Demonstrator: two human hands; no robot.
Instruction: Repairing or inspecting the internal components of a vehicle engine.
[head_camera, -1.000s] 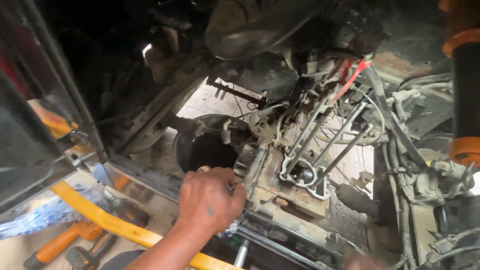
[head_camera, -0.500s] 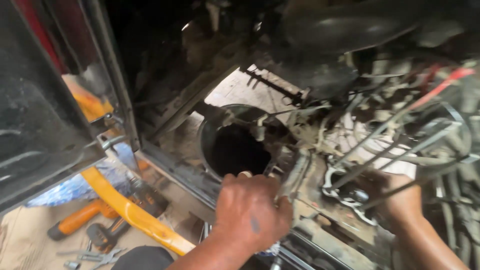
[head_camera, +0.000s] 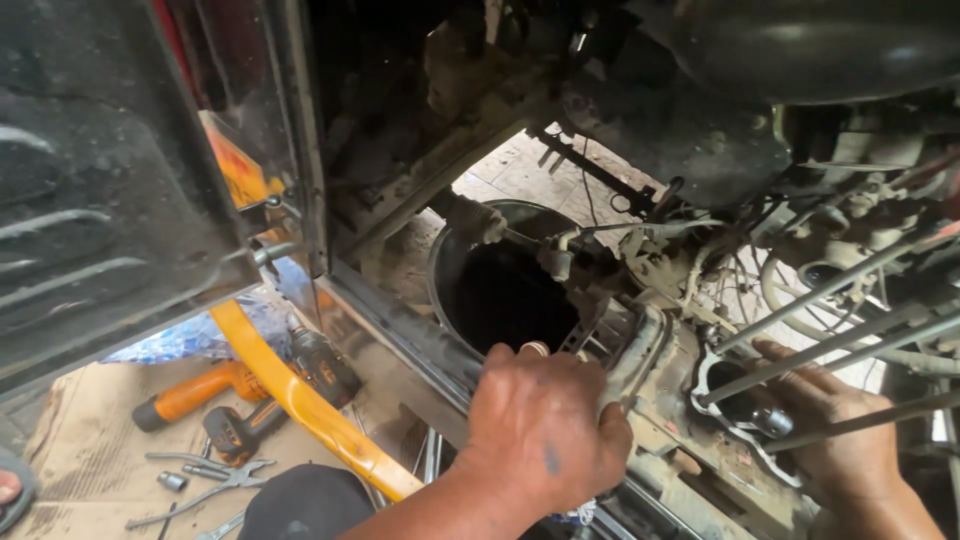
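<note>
L hand (head_camera: 545, 430) grip clenched on dirty engine casing (head_camera: 680, 400), R hand (head_camera: 835, 430) fingers spread beside it; mid-dismantling, likely needs steady pull next

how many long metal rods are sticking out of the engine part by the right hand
3 long metal rods show: the upper rod, the middle rod and the lower rod, crossing just above the right hand. A fourth may be hidden behind them.

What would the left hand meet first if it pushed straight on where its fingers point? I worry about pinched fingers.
Probably the grimy engine casing; the left hand already touches it, though depth is unclear.
</note>
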